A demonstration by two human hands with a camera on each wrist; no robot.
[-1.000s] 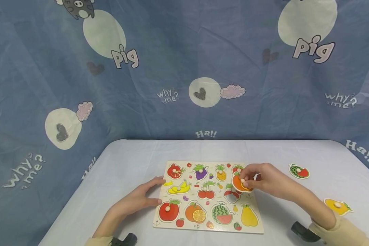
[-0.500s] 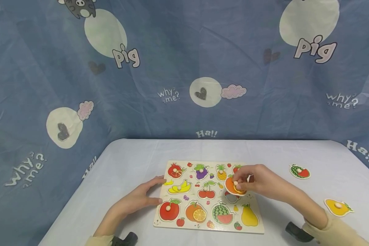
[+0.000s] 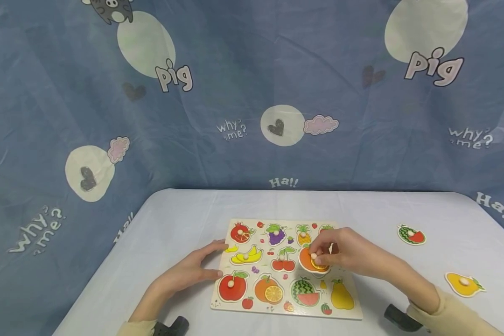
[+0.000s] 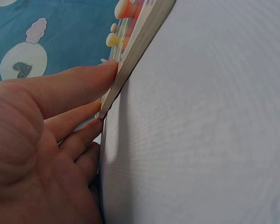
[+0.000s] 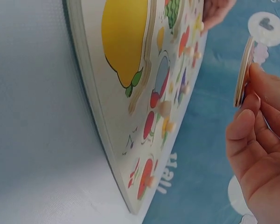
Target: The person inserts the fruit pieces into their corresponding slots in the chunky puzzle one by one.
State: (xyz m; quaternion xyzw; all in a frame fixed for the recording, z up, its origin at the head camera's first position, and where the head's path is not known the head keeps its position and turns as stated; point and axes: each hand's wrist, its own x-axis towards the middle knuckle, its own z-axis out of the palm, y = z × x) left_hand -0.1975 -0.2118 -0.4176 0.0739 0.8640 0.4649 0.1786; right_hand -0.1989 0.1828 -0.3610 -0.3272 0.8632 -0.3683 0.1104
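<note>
A wooden fruit puzzle board (image 3: 302, 313) lies on the white table. My right hand (image 3: 346, 252) pinches the orange puzzle piece (image 3: 305, 261) by its small knob, over the right part of the board. In the right wrist view this piece (image 5: 243, 72) shows edge-on, raised off the board. My left hand (image 3: 189, 270) lies at the board's left edge, thumb and fingers spread and touching it. The left wrist view shows the thumb (image 4: 84, 84) against the board's side. Knobbed pieces such as the apple (image 3: 233, 287) and bananas (image 3: 247, 255) sit in the board.
Off to the right on the white table (image 3: 378, 210) lie a watermelon piece (image 3: 411, 235) and a yellow fruit piece (image 3: 464, 284). The board's front row has knobless pictures of an orange (image 3: 263, 290), a watermelon (image 3: 304, 292) and a yellow fruit (image 3: 341, 295). A blue printed curtain (image 3: 218, 84) hangs behind.
My right hand has moved left and slightly toward the front with the orange piece, which now covers most of the red and grey picture beneath. The left hand stays at the board's edge.
</note>
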